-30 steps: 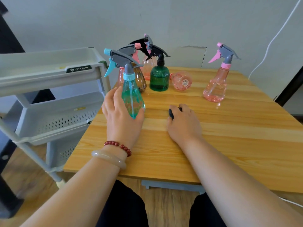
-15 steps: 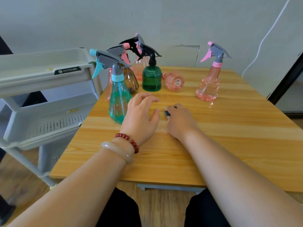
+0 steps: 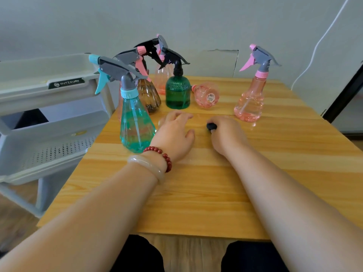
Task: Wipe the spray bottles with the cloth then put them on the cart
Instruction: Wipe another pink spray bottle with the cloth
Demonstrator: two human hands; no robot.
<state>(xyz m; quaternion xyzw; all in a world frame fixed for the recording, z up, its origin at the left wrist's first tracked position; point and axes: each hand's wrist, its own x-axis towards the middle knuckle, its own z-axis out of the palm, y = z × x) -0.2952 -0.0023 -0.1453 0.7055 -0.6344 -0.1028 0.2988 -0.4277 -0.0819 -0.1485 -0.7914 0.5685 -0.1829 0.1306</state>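
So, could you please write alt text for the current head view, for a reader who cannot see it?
A person's left hand rests on a light wooden table beside a teal plastic spray bottle; the right hand grips a small dark object. More spray bottles stand behind, and a grey plastic cart stands left of the table.

The right hand [image 3: 225, 134] hides most of a small dark object [image 3: 211, 126], making it unidentifiable.
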